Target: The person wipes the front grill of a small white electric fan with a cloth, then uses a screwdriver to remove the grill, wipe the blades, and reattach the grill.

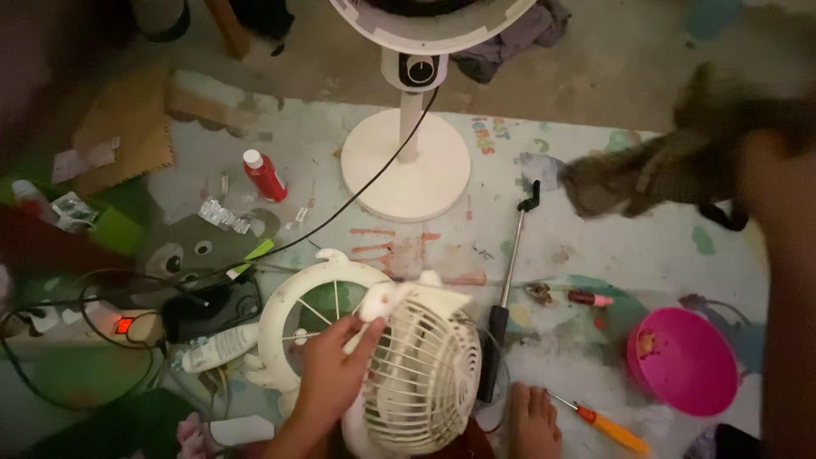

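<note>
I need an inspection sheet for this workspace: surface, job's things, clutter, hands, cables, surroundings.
Surface: stained play mat on the floor.
Job's things: white fan grille; a second grille ring lies beside it.
Clutter: red bottle, pink bowl, orange screwdriver, black-handled rod, tube, cardboard.
Hands: left hand grips the fan grille; right arm blurred, holding a dark cloth.
Cables: black cord from the pedestal fan; tangled wires by a lit power strip.
Surroundings: bare foot; concrete floor beyond.
</note>
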